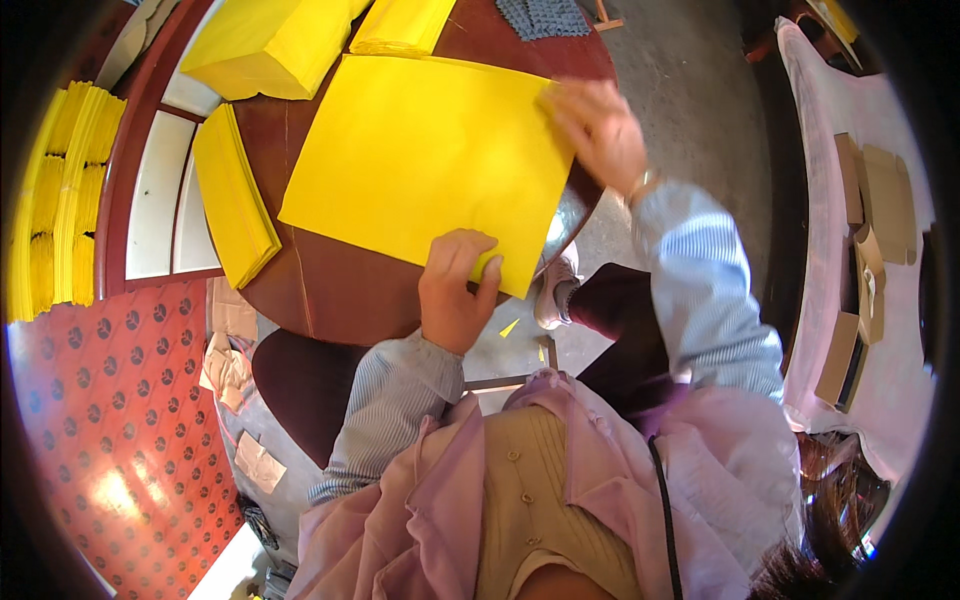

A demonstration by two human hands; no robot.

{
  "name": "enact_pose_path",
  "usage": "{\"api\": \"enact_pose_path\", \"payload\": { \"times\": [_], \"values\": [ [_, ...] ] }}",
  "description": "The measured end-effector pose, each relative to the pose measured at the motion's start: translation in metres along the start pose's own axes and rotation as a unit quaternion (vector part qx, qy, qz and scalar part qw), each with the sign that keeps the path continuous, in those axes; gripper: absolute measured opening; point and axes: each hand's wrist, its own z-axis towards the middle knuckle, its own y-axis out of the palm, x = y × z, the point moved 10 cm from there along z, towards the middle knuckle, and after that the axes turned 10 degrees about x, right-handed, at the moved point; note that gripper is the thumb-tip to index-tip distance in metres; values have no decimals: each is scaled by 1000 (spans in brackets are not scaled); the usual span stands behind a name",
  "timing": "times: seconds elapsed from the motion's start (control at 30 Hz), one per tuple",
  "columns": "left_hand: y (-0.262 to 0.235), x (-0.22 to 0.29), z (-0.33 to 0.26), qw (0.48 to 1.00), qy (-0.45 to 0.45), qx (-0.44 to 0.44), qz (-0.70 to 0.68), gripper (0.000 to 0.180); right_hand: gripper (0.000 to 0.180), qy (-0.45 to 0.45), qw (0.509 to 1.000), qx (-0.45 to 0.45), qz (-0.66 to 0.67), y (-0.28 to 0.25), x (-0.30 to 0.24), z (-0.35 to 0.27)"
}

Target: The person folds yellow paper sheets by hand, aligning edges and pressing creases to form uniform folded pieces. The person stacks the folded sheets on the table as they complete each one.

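Note:
A large yellow paper sheet (430, 150) lies slanted across the dark red round table (350, 300), its right side reaching past the table's edge. My left hand (458, 290) is on the sheet's near edge, fingers curled and closed on the paper with the thumb toward the right. At the far right corner, my right hand (600, 130) touches the sheet's edge; motion smears its fingers, so their grip is unclear.
Yellow paper stacks (265, 45) stand at the table's far side, and a narrow yellow bundle (235, 195) lies at left. More yellow bundles (60, 200) are piled beyond. Blue-grey cloth (543, 18) sits at the far edge. Open cardboard boxes (885, 205) rest on a covered surface at right.

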Motion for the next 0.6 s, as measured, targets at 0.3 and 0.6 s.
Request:
{"api": "enact_pose_path", "payload": {
  "times": [0.3, 0.6],
  "values": [
    [8, 9, -13, 997, 33, -46, 43, 39, 38, 22, 955, -47, -290, 111, 153, 77],
    [5, 13, -18, 996, 66, -43, 40, 33, 50, 56, 995, -11, -88, 33, 93, 68]
  ]
}}
